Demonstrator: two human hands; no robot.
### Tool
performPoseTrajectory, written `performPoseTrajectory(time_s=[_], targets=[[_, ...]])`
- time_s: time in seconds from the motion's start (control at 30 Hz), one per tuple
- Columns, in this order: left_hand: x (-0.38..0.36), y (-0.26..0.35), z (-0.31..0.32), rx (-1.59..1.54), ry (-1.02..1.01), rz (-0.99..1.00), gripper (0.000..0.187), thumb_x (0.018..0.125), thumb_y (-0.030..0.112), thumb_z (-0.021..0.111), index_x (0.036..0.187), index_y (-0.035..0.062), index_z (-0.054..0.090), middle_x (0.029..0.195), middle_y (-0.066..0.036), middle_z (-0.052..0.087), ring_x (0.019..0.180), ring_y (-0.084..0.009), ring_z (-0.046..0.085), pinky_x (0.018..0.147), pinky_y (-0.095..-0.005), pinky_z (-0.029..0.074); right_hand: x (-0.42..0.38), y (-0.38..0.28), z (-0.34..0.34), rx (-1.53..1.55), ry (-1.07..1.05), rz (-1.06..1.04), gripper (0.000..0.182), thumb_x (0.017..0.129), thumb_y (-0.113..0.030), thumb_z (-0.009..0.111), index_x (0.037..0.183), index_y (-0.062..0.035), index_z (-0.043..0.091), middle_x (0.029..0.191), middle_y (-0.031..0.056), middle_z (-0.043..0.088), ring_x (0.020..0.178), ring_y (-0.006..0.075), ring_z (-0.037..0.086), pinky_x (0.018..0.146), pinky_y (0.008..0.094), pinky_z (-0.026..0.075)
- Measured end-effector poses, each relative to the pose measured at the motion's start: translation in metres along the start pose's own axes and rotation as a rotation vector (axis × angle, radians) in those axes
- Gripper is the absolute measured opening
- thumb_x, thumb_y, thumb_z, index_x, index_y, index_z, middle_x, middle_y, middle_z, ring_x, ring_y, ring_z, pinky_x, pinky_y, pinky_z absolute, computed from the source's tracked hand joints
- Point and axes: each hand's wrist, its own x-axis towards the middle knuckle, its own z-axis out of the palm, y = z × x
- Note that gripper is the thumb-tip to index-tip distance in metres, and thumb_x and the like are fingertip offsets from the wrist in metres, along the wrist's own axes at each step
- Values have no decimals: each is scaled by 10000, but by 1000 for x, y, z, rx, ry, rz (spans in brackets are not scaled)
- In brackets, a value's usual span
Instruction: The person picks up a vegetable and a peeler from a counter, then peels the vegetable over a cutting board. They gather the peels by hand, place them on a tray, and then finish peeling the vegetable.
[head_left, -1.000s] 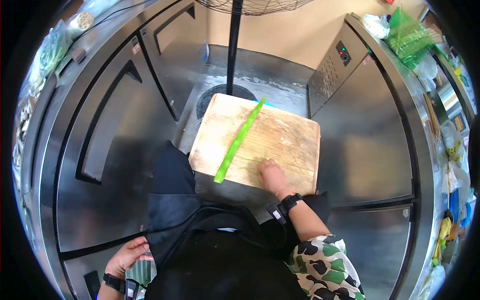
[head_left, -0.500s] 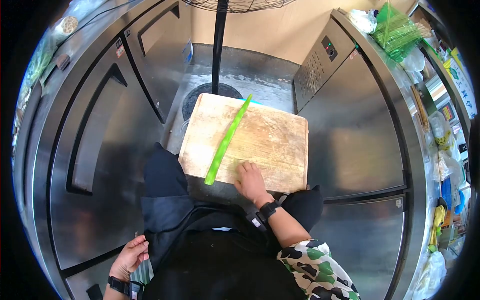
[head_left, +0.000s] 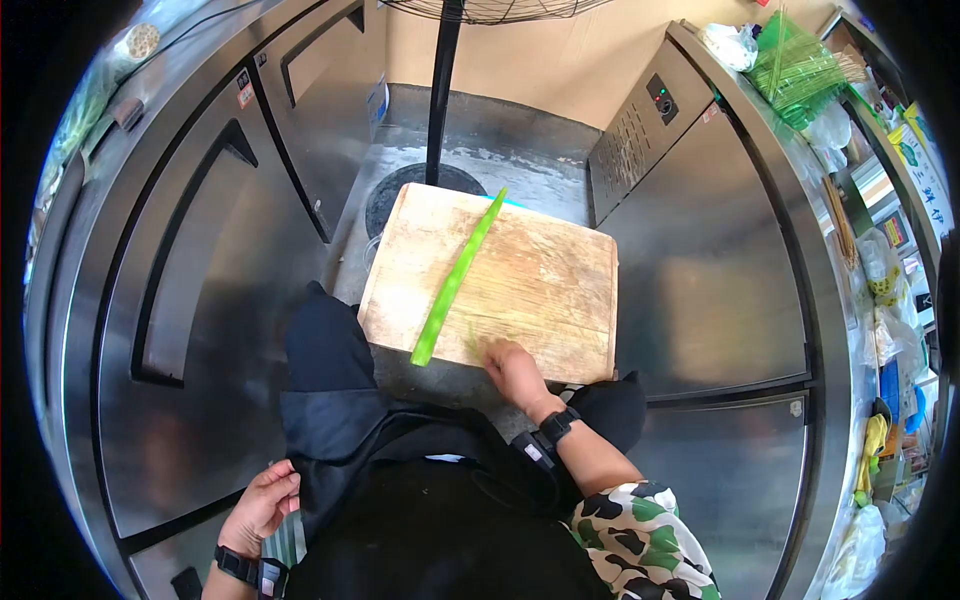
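A long, slender green vegetable stalk (head_left: 455, 285) lies slantwise across the left part of a wooden cutting board (head_left: 560, 290). My right hand (head_left: 515, 372) is at the board's near edge, right of the stalk's thick end and apart from it. Its fingers bend inward and are smeared by motion. A faint blurred green streak (head_left: 472, 340) shows just left of the fingertips; what it is, I cannot make out. Down at the lower left, my left hand (head_left: 262, 508) is closed, thumb and fingers pressed together by the edge of the dark apron (head_left: 335, 430). Whatever it pinches is hidden.
Steel cabinets stand on the left (head_left: 230, 300) and right (head_left: 720, 260). Behind the board are a black pole (head_left: 440, 110) and its round base (head_left: 385, 195). Green netting with skewers (head_left: 790, 65) and plastic bags line the right counter. The board rests over my lap.
My right hand has pulled back toward me and slightly right, off the board's surface to its near edge. The stalk and my left hand have stayed nearly still.
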Motion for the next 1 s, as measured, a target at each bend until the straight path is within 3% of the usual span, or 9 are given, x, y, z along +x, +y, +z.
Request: performPoseTrajectory(time_s=[0.13,0.23,0.53,0.63,0.73,0.83,1.0], targets=[[-2,5,8,20,34,-9,62,896,76,574,917,131,556,720,62,497,621,-43,483,573,-189,446,27,-5,9,269,180,116,241,739,-46,609,979,-51,592,957,152,554,929,344,539,802,401,481],[-6,8,12,28,57,-5,55,896,79,574,916,129,559,719,61,495,635,-45,483,583,-191,445,39,-18,11,-72,182,57,233,749,-100,648,966,-37,591,956,157,548,935,350,530,796,391,471],[-5,-2,6,-4,70,15,41,888,83,578,905,119,569,705,64,483,624,-48,465,568,-202,415,16,-15,14,-225,-32,-267,177,684,-84,615,837,-19,554,945,160,560,942,323,543,826,385,475],[-7,2,10,10,81,23,36,888,82,576,902,115,568,699,64,479,624,-47,464,571,-203,418,10,-1,4,-105,-82,-106,156,697,-30,577,850,-9,556,906,179,574,896,351,560,825,405,473],[-9,4,13,30,83,17,33,888,79,576,898,108,567,698,63,481,624,-48,467,569,-203,421,13,25,-5,49,313,14,169,720,-31,565,889,-25,575,847,192,582,839,369,566,792,441,466],[-8,8,17,44,64,24,32,889,75,574,883,105,565,698,60,486,623,-49,471,569,-202,427,18,38,-13,-109,169,176,173,732,-28,556,901,-31,592,909,196,599,890,374,574,807,435,467],[-7,13,19,102,44,95,61,892,72,566,843,105,553,708,50,504,615,-53,484,577,-203,439,32,18,-14,-398,3,205,140,733,-15,549,845,-3,634,900,205,622,881,348,623,750,400,525]])
